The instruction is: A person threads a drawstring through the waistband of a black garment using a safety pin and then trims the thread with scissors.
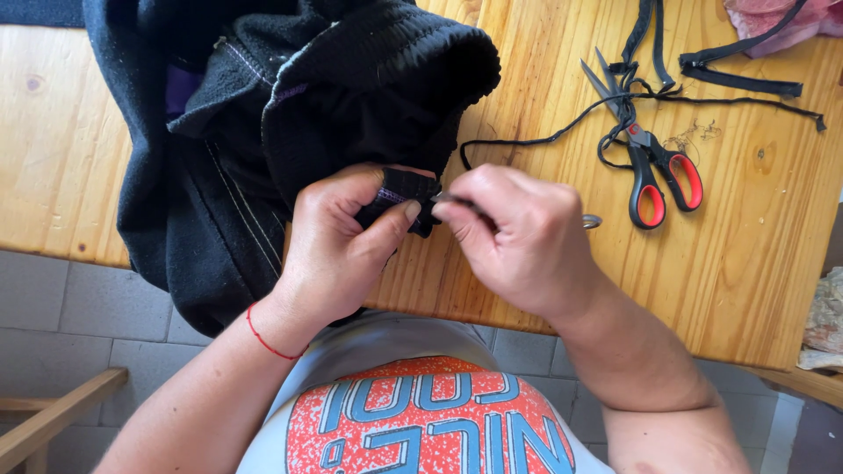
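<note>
A person's left hand [338, 241] pinches a folded edge of black fabric [399, 197] at the worktop's [527, 290] near edge, while the right hand [518, 237], just to its right, closes its fingers [457, 211] on a slim metal tool aimed leftward into the cloth. Red-handled scissors [645, 149] and black cord [544, 136] lie well apart on the pale wood, grey floor tiles [79, 298] below.

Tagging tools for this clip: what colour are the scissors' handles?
Black with red-orange inner loops, on the scissors lying on the wooden table; head view.
</note>
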